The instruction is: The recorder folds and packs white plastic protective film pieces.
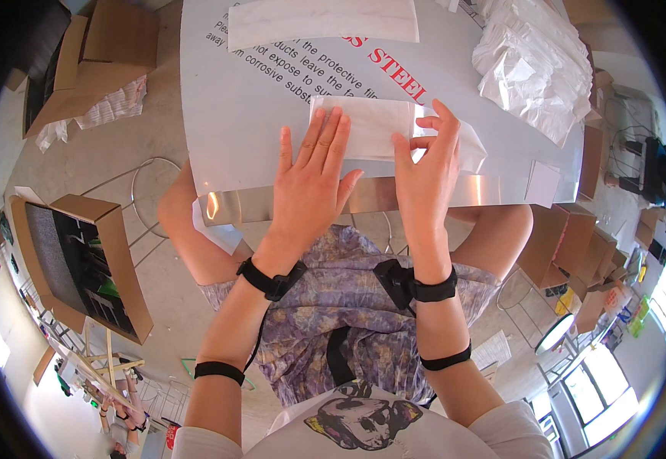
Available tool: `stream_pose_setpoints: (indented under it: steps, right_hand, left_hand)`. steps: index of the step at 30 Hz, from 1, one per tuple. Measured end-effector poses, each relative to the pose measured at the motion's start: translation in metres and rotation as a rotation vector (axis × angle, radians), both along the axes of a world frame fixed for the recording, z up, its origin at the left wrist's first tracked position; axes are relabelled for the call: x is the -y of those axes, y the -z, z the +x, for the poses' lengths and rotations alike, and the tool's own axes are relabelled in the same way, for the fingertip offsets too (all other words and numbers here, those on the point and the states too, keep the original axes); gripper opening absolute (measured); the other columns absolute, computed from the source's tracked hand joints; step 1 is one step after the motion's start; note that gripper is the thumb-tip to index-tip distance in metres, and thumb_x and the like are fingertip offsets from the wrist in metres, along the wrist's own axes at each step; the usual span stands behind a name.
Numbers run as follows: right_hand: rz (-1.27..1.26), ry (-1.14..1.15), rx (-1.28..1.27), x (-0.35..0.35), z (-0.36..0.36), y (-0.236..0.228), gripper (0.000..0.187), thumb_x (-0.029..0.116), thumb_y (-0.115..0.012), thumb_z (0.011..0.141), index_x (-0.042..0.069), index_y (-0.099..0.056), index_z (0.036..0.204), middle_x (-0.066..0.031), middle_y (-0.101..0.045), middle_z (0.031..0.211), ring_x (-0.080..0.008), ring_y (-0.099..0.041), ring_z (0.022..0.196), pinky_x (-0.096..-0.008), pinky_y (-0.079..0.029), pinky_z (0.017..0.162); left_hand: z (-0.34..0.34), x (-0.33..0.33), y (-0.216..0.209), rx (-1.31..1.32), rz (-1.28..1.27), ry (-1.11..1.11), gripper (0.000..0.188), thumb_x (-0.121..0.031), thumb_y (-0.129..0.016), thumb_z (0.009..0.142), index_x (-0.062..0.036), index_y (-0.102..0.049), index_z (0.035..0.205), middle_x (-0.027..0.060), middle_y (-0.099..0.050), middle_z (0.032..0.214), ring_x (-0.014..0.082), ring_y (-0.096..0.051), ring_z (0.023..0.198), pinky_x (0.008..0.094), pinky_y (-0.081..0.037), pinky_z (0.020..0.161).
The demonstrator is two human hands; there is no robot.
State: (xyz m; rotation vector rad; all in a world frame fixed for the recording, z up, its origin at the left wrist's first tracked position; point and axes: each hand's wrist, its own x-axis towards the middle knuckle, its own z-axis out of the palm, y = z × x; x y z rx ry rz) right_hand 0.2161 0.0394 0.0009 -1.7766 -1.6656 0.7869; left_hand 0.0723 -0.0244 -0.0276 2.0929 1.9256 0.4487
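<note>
A flat white plastic bag (379, 116) lies near the front edge of the table's grey-filmed metal sheet (249, 138). My left hand (311, 180) presses on its left part, palm down with the fingers stretched out. Over its right part, my right hand (428, 172) has its fingers bent, with the thumb and a fingertip close together at a fold in the plastic. A loose, crumpled end of the bag (472, 147) sticks out to the right of that hand. What lies beneath the palms is hidden.
Another flat white bag (325, 21) lies at the far side of the sheet. A pile of crumpled clear-white bags (532, 65) sits at the far right, and a small pale card (542, 183) at the right front corner. Cardboard boxes (123, 264) stand on the floor at both sides.
</note>
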Motion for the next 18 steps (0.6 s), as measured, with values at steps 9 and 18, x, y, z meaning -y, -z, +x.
stream_pose_setpoints:
  steps: [9,18]
  right_hand:
    - [0.102,-0.026,0.143,0.003,-0.001,0.001,0.058,0.003,-0.069,0.081,0.005,-0.044,0.134,-0.0146,-0.055,0.114,-0.0254,-0.061,0.094,-0.0382,-0.052,0.078]
    - [-0.069,-0.037,-1.099,-0.005,-0.036,0.018,0.043,0.02,-0.054,0.101,-0.004,-0.045,0.136,-0.0173,-0.047,0.14,-0.0296,-0.045,0.134,-0.0418,-0.04,0.107]
  left_hand:
    - [-0.003,0.001,0.003,-0.001,0.015,0.006,0.072,-0.036,-0.059,0.094,-0.0042,-0.031,0.152,0.0103,-0.035,0.157,0.0259,-0.03,0.147,0.0617,-0.019,0.115]
    - [-0.002,-0.001,-0.002,-0.021,0.054,-0.011,0.067,-0.025,-0.063,0.089,-0.0053,-0.039,0.148,0.0084,-0.041,0.154,0.0227,-0.034,0.145,0.0561,-0.022,0.116]
